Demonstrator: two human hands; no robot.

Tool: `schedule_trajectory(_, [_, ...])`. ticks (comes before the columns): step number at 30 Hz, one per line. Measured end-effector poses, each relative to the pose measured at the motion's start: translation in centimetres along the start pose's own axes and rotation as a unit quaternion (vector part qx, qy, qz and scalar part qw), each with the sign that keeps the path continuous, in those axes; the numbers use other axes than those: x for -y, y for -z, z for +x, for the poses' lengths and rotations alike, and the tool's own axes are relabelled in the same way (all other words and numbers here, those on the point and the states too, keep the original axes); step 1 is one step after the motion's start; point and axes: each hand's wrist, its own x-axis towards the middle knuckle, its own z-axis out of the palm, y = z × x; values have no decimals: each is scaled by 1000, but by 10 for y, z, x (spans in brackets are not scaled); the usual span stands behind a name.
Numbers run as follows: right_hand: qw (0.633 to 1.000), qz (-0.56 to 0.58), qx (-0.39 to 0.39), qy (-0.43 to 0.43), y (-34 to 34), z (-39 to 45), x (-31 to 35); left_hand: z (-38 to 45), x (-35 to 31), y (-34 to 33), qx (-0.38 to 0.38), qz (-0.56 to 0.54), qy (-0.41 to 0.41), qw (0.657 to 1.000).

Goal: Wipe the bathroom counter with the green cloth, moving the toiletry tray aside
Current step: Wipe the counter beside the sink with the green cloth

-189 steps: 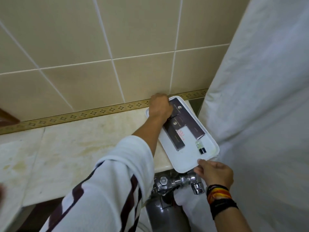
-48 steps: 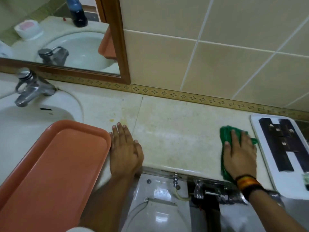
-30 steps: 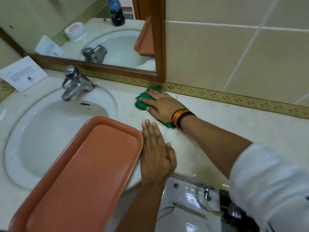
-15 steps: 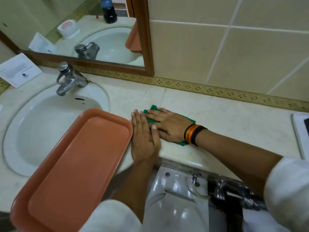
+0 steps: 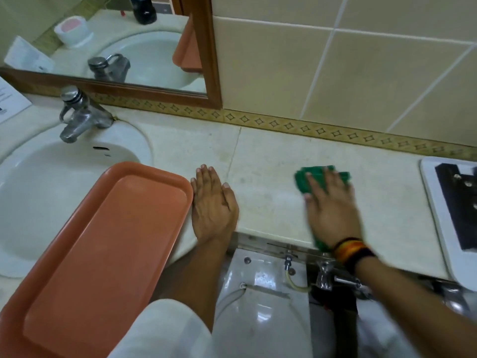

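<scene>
Two bare hands rest on a pale stone counter (image 5: 268,161) beneath a tiled wall. Left hand (image 5: 213,205) lies flat, palm down, fingers extended and close together, its outer edge just beside the rim of an empty orange tray (image 5: 103,244) that overhangs the basin (image 5: 46,182). Right hand (image 5: 331,208), blurred, presses flat with fingers spread upon the green cloth (image 5: 309,177); cloth shows beyond the fingertips and again at the wrist, near the counter's front edge. A striped wristband (image 5: 352,251) circles the right wrist. White toiletry tray (image 5: 438,215) sits at the far right of the counter, apart from the cloth, partly cut by the frame, carrying dark boxes (image 5: 462,202). Chrome tap (image 5: 77,115) stands behind the basin; a wood-framed mirror (image 5: 129,42) reflects it.
</scene>
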Motion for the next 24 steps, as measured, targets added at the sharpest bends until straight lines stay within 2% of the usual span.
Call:
schedule_trajectory(2, [999,16,-33,-3,-14,9,80,1,2,-1,-4,2,-3,1000])
schedule_trajectory(4, [998,52,-13,31,-19,22,143,4,6,1,-11,-13,9,1000])
schedule_trajectory(6, [996,73,16,47,-16,24,148,3,1,-1,-8,-12,2,1000])
schedule_trajectory(8, [996,74,11,50,-13,4,113,2,3,0,-3,23,-17,1000])
schedule_trajectory(9, [997,71,4,25,-11,-13,85,3,2,-1,2,34,-25,999])
schedule_trajectory(13, [982,43,-22,-184,11,-45,-52,-1,-4,-2,4,56,-25,998])
schedule_trajectory(16, [963,21,-7,-268,24,-6,-90,-1,-7,2,1,66,-29,997])
schedule_trajectory(19, [964,15,-17,-263,14,61,-43,1,-5,1,3,80,-35,996])
schedule_trajectory(22, [984,24,-8,-179,-11,108,58,5,-1,-1,3,90,-37,995])
schedule_trajectory(24, [996,32,-2,-87,-21,116,117,7,1,-2,11,98,-38,994])
